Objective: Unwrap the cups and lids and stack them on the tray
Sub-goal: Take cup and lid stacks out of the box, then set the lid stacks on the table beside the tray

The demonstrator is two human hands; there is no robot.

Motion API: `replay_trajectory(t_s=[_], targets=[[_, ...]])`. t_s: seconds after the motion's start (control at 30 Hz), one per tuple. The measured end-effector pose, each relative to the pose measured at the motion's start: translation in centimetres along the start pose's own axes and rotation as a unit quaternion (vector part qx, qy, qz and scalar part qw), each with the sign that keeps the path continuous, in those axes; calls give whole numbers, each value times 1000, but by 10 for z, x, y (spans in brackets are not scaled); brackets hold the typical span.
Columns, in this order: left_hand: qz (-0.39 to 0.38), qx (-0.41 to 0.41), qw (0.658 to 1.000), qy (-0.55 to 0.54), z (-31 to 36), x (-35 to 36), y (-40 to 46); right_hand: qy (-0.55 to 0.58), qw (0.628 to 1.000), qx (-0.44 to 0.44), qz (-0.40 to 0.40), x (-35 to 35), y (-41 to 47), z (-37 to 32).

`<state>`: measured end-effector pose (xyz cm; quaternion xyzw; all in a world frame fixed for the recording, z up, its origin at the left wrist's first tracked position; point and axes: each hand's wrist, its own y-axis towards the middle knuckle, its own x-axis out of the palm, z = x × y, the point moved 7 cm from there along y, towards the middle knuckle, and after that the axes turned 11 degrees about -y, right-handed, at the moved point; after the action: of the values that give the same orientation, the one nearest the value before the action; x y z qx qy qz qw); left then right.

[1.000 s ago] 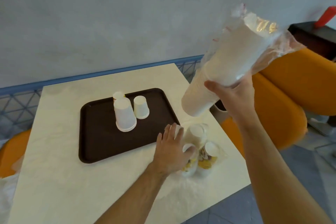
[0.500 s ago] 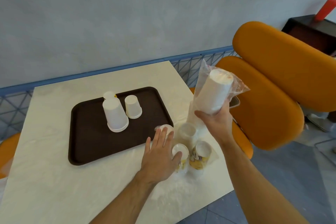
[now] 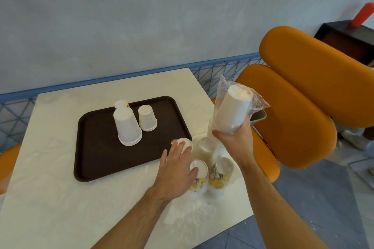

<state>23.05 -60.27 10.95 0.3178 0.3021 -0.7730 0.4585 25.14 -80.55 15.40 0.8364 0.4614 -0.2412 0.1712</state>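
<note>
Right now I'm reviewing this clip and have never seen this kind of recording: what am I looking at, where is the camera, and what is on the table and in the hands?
There is no machine here. A person wears one wide-angle camera on the head, looking forward and down, so the two bare arms coming in from below are their own.

The right hand grips a wrapped stack of white cups, still in clear plastic, lifted above the table's right edge. The left hand lies with straight fingers over some wrapped cups standing on the cream table; whether it presses on them is hard to tell.

On the dark brown tray stand upside-down stacks of unwrapped white cups: a larger stack, a smaller stack, and one partly hidden behind the larger.

Orange chairs stand to the right.
</note>
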Motion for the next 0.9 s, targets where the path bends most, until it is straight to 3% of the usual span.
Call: replay_trajectory(t_s=[0.2,0.33,0.5,0.63,0.77,0.9], targets=[[34,0,998,-54,4,-14,-15,-17,994,41,101,-3,-38,-9],[74,-7,992,-100,-6,-30,-31,-18,992,63,103,10,-78,-22],[129,-9,975,-181,-33,-62,-62,-7,999,-9,44,46,-112,-59],[195,-23,958,-211,-81,-98,-97,5,996,-80,-47,94,-141,-102],[245,-99,936,-234,-156,-130,-141,12,982,-119,-148,165,-183,-143],[296,-205,889,-284,-248,-164,-198,13,956,-136,-259,253,-239,-188]])
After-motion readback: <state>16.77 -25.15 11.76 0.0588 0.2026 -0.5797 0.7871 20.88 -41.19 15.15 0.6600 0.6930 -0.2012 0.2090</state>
